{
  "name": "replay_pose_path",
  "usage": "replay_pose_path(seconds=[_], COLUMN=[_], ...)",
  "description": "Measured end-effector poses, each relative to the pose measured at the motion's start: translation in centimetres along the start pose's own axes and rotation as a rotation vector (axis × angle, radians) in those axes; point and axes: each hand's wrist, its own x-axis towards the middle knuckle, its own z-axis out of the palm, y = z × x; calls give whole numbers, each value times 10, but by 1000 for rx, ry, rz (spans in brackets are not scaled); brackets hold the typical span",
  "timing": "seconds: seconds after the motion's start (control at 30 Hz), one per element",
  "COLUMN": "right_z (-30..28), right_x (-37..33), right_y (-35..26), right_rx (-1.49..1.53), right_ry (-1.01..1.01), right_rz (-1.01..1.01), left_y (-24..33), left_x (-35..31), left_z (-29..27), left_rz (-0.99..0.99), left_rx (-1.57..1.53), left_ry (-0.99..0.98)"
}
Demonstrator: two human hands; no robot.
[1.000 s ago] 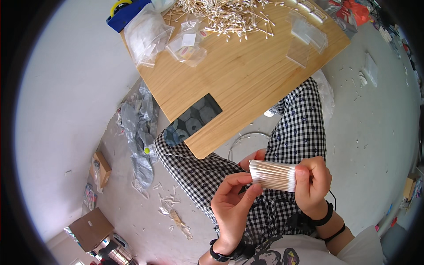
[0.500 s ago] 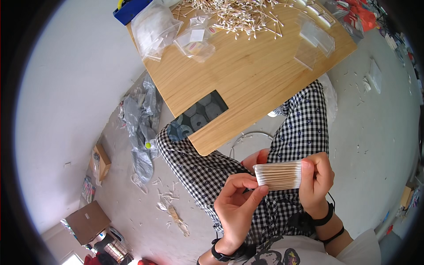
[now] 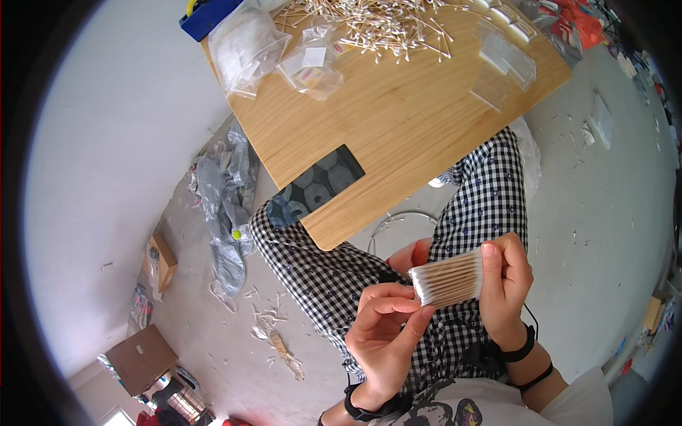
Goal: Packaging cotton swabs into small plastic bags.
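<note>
- Partly hidden behind the fingers, a flat rectangular bundle of white-tipped wooden cotton swabs [image 3: 449, 279] sits right of centre in the lower half of the frame; its right end is covered by the right hand [image 3: 506, 284].
- Whether a clear wrapper encloses it is hard to make out.
- At the top edge, the loose heap of white-tipped swabs [image 3: 387, 28] is cut off, as is the blue box [image 3: 206, 20] at upper left.
- The dark flat panel with grey hexagons [image 3: 323, 181], left of centre at the near corner of the pale wooden counter [image 3: 398, 106], is unclear in kind.
- Counted: one bundle in hand; two clear plastic bags at upper left, one bulging with white contents [image 3: 245, 50], one flatter with a white square on it [image 3: 312, 67]; at least three small white packs [image 3: 523, 30] at upper right, the farthest cropped. The heaped swabs overlap too much to count.
- The left hand [image 3: 387, 326] comes up from the lower edge, fingers bent; its grip pinches the bundle's left end between thumb and fingers, the thumb at the lower corner.
- The right hand's grip pinches the right end, thumb upright on the near face, other fingers curled, partly out of sight; two black bands [image 3: 522, 346] circle that forearm.
- The bundle tilts, right end higher, above black-and-white checked trousers [image 3: 479, 199].
</note>
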Motion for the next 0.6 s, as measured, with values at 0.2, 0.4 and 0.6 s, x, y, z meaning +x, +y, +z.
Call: replay_pose_path(seconds=[0.2,0.4,0.6], right_z=[-2,-4,-5], right_x=[1,0,-2], right_y=[-2,-3,-6], right_rx=[8,-15,-36], right_ry=[-2,-29,-50], right_rz=[-18,-94,-145], left_y=[-6,9,7], left_x=[0,7,6], left_z=[-2,5,1], left_rz=[19,-75,-113], left_rx=[-77,-144,-83], left_ry=[14,3,-4])
